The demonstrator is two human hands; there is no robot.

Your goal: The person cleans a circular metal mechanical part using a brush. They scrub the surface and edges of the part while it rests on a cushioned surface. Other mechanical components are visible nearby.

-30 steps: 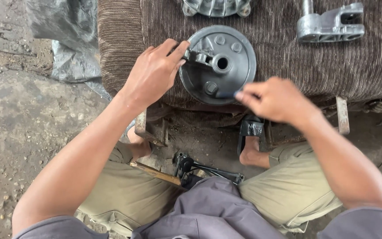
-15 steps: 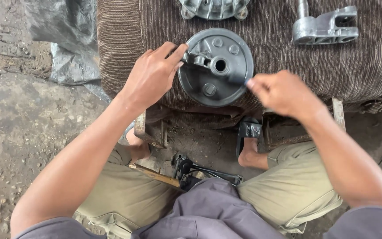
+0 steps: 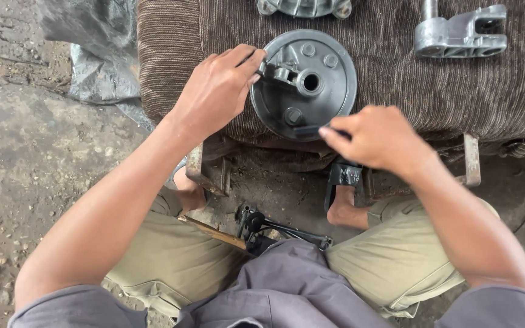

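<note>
Brown ribbed fabric cushion (image 3: 396, 91) on a rusty metal frame carries the work, over bare dirt ground (image 3: 31, 170). Round grey metal drum plate (image 3: 329, 91) with a centre hole lies flat at the cushion's near edge, directly ahead of the seated person. Step in hand, as judged: working on the plate's fittings, one hand bracing, the other applying a tool. Next move likely calls for steady grip on the left and controlled pressure from the right so the plate doesn't slide off the near edge.

Left hand (image 3: 214, 91) sits at the plate's left rim, fingers closed on the small grey lever arm (image 3: 277, 71) mounted there. Right hand (image 3: 378, 136) is at the plate's near-right rim, fingers pinched on a thin dark tool (image 3: 308, 130) whose tip rests on the plate. Hands are apart, plate between them.

Grey cast bracket (image 3: 460, 33) lies at the cushion's far right; another grey casting (image 3: 305, 7) at the far edge. Hammer with wooden handle (image 3: 214, 234) lies on the ground between the knees.
</note>
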